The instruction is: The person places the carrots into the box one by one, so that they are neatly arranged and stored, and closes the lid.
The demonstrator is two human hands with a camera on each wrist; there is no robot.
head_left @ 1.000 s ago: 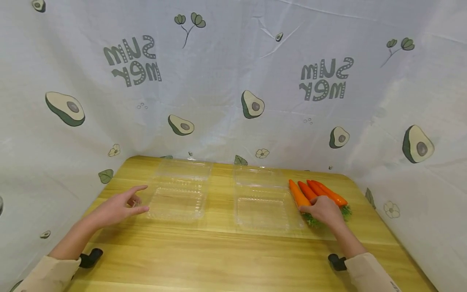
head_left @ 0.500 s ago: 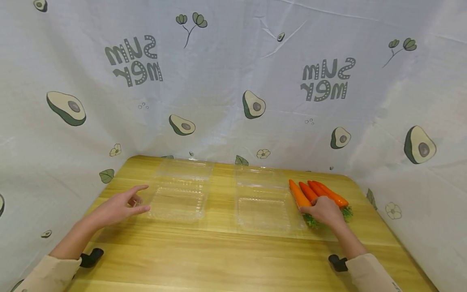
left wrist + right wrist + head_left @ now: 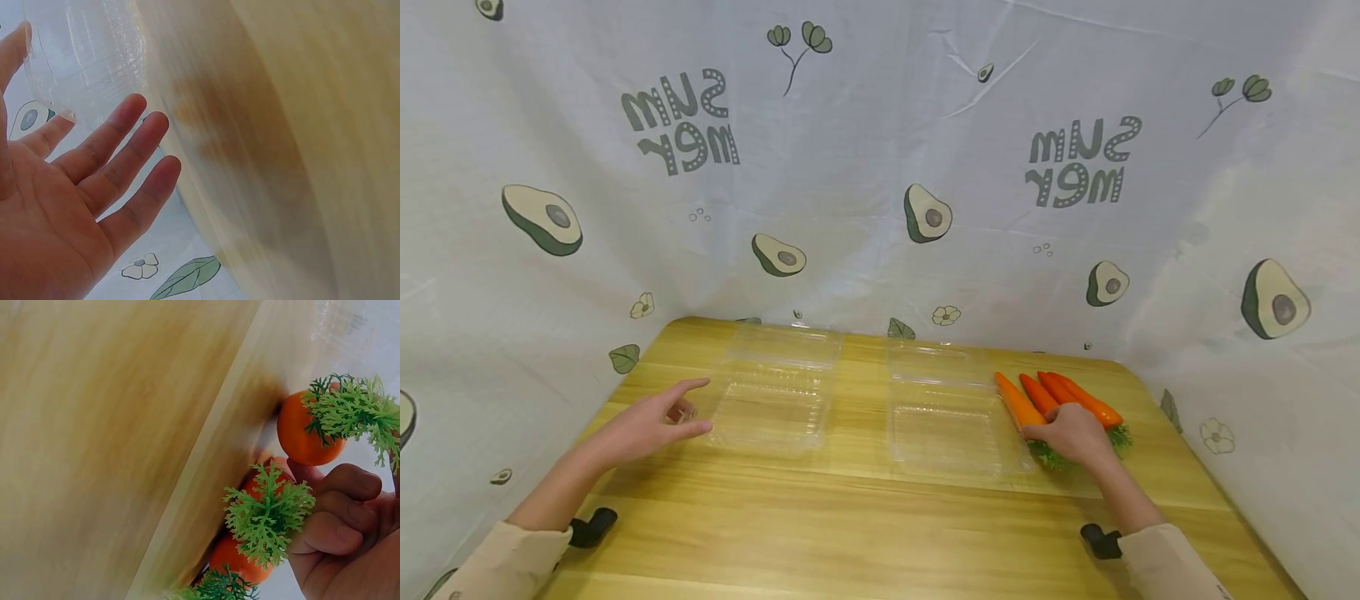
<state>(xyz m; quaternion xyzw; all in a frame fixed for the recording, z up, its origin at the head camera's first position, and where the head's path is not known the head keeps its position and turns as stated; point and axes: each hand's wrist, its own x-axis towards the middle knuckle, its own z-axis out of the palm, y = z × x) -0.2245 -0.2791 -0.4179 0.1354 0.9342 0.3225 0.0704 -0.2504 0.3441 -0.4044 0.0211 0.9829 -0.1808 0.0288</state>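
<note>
Several orange carrots with feathery green tops lie side by side at the right of the wooden table. My right hand [image 3: 1078, 433] is over their leafy ends and grips the leftmost carrot [image 3: 1018, 400]. In the right wrist view, its fingers curl beside that carrot's blunt end [image 3: 306, 434]; the thumb is partly hidden behind the leaves [image 3: 356, 412]. At the left, my left hand [image 3: 651, 425] has thumb and fingers spread beside a clear plastic container [image 3: 767, 414] with its lid folded back. In the left wrist view, the left palm [image 3: 50, 212] holds nothing.
A second clear container [image 3: 946, 435], its lid also laid back, stands between the first one and the carrots. Behind the table [image 3: 820, 533] hangs a white curtain [image 3: 850, 150] printed with avocados. Black mounts [image 3: 593, 527] sit at both wrists.
The whole head view has shifted slightly to the right. Both hands, the carrots and the containers keep nearly the same places relative to one another.
</note>
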